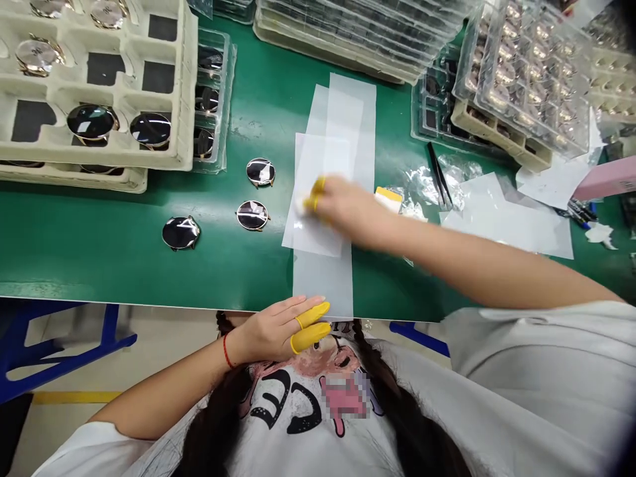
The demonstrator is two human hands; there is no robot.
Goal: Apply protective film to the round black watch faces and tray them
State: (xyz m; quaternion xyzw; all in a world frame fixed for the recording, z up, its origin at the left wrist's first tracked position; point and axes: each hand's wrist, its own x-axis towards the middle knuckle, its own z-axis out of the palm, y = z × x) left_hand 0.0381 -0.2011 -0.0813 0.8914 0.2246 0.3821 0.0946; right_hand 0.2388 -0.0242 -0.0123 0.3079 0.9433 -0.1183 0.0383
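Observation:
My right hand [350,213], blurred by motion, is pinched on a small white wad [300,204] over the translucent white sheets [318,152]. Yellow finger cots cover some of its fingertips. At the table's front edge my left hand [288,328] lies flat with fingers stretched out, beside the lower end of the sheets, and two of its fingers wear yellow cots. Nothing shows in it. Left of the sheets lie three strapless watch heads with dark faces: an upper one [260,172], a lower one [252,216] and one farther left [181,233].
A cream compartment tray [186,99] with watch heads stands at the left, over clear trays. Stacked clear trays [358,33] are at the back, and more filled trays [536,73] at the right. Black tweezers [440,175] lie near crumpled plastic and white paper [527,222].

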